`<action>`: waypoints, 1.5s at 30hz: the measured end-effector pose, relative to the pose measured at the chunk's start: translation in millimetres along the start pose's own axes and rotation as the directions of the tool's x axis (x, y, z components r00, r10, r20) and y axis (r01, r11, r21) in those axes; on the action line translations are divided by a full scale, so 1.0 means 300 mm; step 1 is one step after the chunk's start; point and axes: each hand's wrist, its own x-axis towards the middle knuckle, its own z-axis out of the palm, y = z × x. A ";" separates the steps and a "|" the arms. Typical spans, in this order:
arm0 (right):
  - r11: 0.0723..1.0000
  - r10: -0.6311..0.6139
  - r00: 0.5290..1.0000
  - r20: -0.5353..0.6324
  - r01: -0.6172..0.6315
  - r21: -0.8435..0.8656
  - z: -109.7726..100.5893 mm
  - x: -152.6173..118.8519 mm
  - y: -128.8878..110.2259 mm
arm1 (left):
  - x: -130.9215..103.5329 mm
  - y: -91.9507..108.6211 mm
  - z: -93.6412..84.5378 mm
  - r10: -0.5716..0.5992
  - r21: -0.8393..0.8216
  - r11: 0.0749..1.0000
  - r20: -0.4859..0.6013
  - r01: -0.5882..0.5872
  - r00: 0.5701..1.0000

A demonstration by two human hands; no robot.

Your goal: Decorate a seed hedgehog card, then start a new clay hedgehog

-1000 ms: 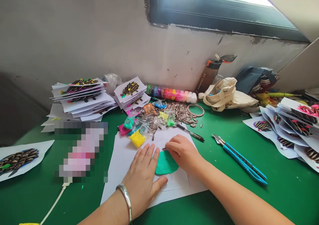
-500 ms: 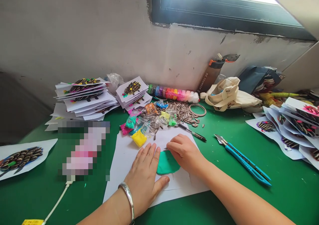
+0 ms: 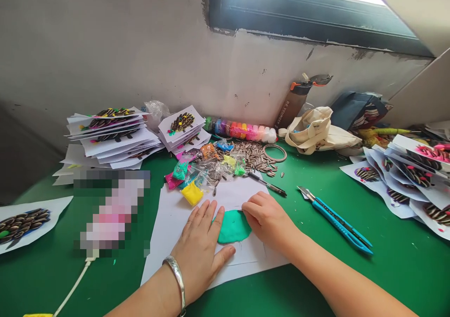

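Observation:
A flattened teal clay shape (image 3: 234,227) lies on white paper (image 3: 158,232) in front of me. My left hand (image 3: 204,244) rests flat on the paper at the left side of the clay, fingers spread and holding nothing. At the clay's upper right edge is my right hand (image 3: 267,216), its fingers curled together against the edge. Whatever is between those fingertips, if anything, is hidden. Thin drawn lines show on the paper just below the clay.
Behind the paper are clay packets (image 3: 192,193), sunflower seeds (image 3: 255,155), a tape ring (image 3: 274,153) and a black pen (image 3: 267,184). A blue cutter (image 3: 341,223) lies to the right. Stacks of seed pictures (image 3: 119,143) stand left and right (image 3: 415,167), with a bottle (image 3: 293,104) behind.
The view has shifted slightly, so everything sits a little further left. My right hand has moved off the clay's top toward its right edge, uncovering more of it. My left hand stays flat.

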 end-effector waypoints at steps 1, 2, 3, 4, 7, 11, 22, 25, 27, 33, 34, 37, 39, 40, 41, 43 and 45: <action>1.000 0.017 1.000 0.005 -0.017 0.013 -0.004 -0.002 0.001 | 0.000 0.000 0.000 -0.001 -0.002 1.000 -0.002 0.001 1.000; 0.999 0.039 0.999 0.008 -0.039 0.023 -0.008 -0.004 0.003 | 0.000 0.000 0.000 -0.001 -0.007 1.000 -0.006 0.001 1.000; 0.997 0.065 0.998 0.010 -0.065 0.029 -0.012 -0.006 0.005 | 0.001 0.000 0.001 -0.002 -0.012 1.000 -0.009 0.002 1.000; 0.996 0.087 0.996 0.015 -0.087 0.034 -0.015 -0.008 0.006 | 0.000 -0.001 0.001 -0.004 -0.018 1.000 -0.011 0.004 1.000; 0.994 0.103 0.994 0.025 -0.104 0.047 -0.018 -0.017 0.004 | 0.000 -0.002 0.004 -0.011 -0.043 0.999 -0.015 0.010 1.000; 0.992 0.108 0.994 0.009 -0.108 0.065 -0.010 -0.033 -0.005 | 0.001 0.000 0.003 -0.017 -0.070 0.997 -0.019 0.015 1.000; 0.986 0.160 0.987 -0.014 -0.159 0.042 -0.005 -0.044 -0.024 | 0.006 0.004 -0.007 -0.010 -0.022 1.000 0.016 0.010 1.000; 0.986 0.165 0.986 -0.016 -0.164 0.039 -0.006 -0.052 -0.023 | 0.005 0.003 -0.003 -0.016 -0.033 0.999 0.002 0.016 1.000; 0.986 0.161 0.987 -0.007 -0.161 0.048 -0.008 -0.059 -0.024 | 0.005 0.003 -0.002 -0.022 -0.047 0.999 -0.003 0.022 1.000; 0.979 0.194 0.980 -0.029 -0.192 0.063 -0.015 -0.073 -0.030 | 0.003 0.001 0.003 -0.021 -0.069 0.997 -0.010 0.021 1.000; 0.980 0.192 0.981 -0.031 -0.190 0.066 -0.015 -0.074 -0.032 | 0.002 0.000 0.005 -0.022 -0.077 0.997 -0.016 0.021 1.000; 0.981 0.184 0.982 -0.033 -0.181 0.073 -0.011 -0.075 -0.038 | 0.001 -0.001 0.009 -0.024 -0.083 0.996 -0.025 0.022 0.999; 0.980 0.190 0.981 -0.029 -0.188 0.072 -0.009 -0.076 -0.040 | 0.002 -0.001 0.007 -0.024 -0.079 0.997 -0.019 0.022 1.000; 0.979 0.194 0.981 -0.026 -0.192 0.072 -0.008 -0.077 -0.040 | 0.003 0.000 0.005 -0.024 -0.076 0.997 -0.013 0.023 1.000; 0.978 0.196 0.980 -0.025 -0.194 0.072 -0.008 -0.078 -0.040 | 0.004 0.001 0.003 -0.024 -0.072 0.997 -0.006 0.024 1.000; 0.978 0.195 0.980 -0.026 -0.193 0.074 -0.010 -0.079 -0.040 | 0.005 0.002 -0.001 -0.025 -0.065 0.998 0.006 0.025 1.000; 0.979 0.193 0.981 -0.025 -0.191 0.072 -0.012 -0.080 -0.040 | 0.005 0.003 -0.002 -0.026 -0.064 0.998 0.008 0.027 1.000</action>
